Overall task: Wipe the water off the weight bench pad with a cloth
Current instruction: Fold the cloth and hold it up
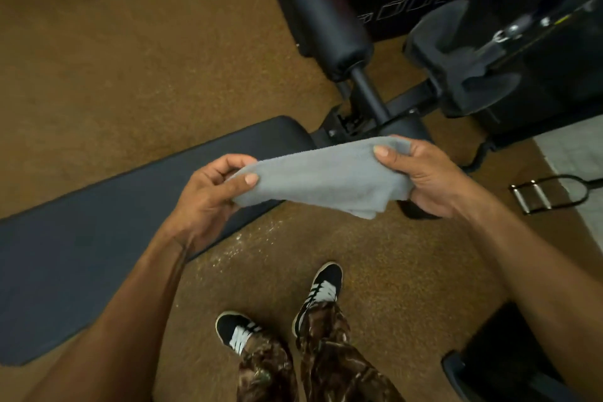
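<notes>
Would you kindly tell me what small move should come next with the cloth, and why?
Probably lower the cloth flat onto the bench pad. The left hand and right hand pinch its ends, holding it folded in the air above the pad, so no wiping contact exists yet. Water on the pad is too faint to see.

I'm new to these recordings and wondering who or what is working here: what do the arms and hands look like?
They are a person's, not a machine's. The left hand and right hand are bare: no gloves, and no rings or watch that I can see. Both forearms are bare too, with no sleeves in view. The nails are short and plain.
</notes>
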